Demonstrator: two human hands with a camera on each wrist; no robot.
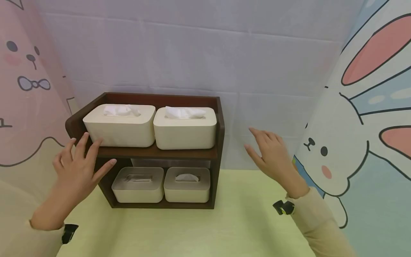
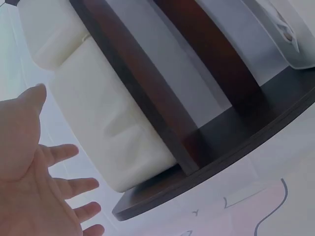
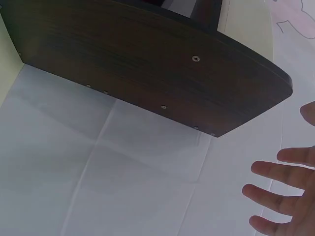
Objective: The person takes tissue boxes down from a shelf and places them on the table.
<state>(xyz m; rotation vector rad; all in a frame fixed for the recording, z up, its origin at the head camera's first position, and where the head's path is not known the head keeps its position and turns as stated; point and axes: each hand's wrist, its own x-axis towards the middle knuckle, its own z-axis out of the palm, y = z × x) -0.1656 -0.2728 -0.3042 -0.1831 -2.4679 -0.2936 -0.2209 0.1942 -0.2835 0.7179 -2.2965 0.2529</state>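
Our hands hang apart, on either side of a dark shelf [image 1: 157, 153] of tissue boxes [image 1: 185, 135].
Our left hand [image 1: 75, 171] is near the upper left box [image 1: 118, 132], our right hand [image 1: 273, 155] well apart from the shelf's right side; the fingers of both are wide and grip nothing. Two lower boxes [image 1: 137, 194] sit beneath, the shelf on the counter [image 1: 179, 232]. We judge any box is best cupped level by its sides, clear of the tissue [image 1: 122, 111]. We can read no brand, label or writing.
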